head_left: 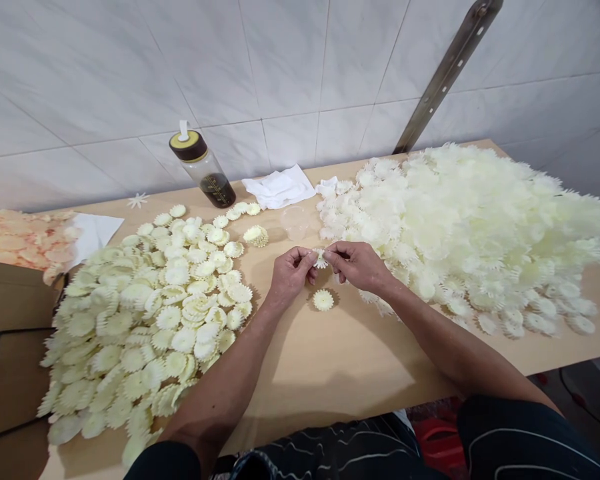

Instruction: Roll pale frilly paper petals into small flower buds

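Observation:
Between my hands is a small pale flower-shaped petal piece (321, 259), pinched at its edges. My left hand (295, 272) grips its left side between thumb and fingers. On the other side, my right hand (356, 265) holds it the same way. Just below, a single round cream petal piece (323, 300) lies on the wooden table (340, 360). A short stack of petal pieces (256, 236) rests to the upper left of my hands. Behind them sits a faint clear round dish (295, 221).
Cream petal pieces (145, 320) are heaped on the left, paler frilly ones (480, 220) on the right. A bottle of dark liquid (210, 177) and white tissue (280, 187) stand near the tiled wall (290, 67). A cardboard box (15, 360) is at far left.

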{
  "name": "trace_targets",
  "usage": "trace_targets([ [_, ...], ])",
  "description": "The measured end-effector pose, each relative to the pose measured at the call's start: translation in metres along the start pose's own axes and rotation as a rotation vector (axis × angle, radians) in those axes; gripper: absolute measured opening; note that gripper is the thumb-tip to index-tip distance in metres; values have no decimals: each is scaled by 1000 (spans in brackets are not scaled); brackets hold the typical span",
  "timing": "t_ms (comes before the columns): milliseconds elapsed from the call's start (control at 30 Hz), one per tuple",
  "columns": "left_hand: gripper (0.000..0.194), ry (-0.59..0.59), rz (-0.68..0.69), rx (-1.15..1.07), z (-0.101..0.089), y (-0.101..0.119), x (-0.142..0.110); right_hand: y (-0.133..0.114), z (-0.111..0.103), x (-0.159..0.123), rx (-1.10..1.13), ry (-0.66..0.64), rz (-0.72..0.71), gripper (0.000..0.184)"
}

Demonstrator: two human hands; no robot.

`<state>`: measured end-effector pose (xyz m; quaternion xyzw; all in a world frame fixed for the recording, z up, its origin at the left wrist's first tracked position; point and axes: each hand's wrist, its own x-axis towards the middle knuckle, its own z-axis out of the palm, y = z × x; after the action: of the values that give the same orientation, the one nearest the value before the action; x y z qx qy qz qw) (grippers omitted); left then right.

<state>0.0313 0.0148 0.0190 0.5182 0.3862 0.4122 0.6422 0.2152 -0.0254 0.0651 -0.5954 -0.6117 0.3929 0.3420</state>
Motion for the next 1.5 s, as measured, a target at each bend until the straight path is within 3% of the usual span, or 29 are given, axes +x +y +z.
trace_targets([
  [300,35,32,167,252,0,-7,-6,-7,6,-8,-53,94,4,40],
  [500,35,5,129,215,3,-5,-5,2,11,-6,-36,153,53,37],
  [700,36,-8,112,228,4,-3,-8,8,10,-10,-81,131,19,31],
  [1100,40,3,96,164,6,2,-9,5,13,-15,-100,135,22,44],
  [1300,46,-16,5,38,7,1,-6,11,14,-14,-29,148,23,33],
  [1500,43,73,116,122,8,0,-8,13,16,-12,107,134,40,39],
])
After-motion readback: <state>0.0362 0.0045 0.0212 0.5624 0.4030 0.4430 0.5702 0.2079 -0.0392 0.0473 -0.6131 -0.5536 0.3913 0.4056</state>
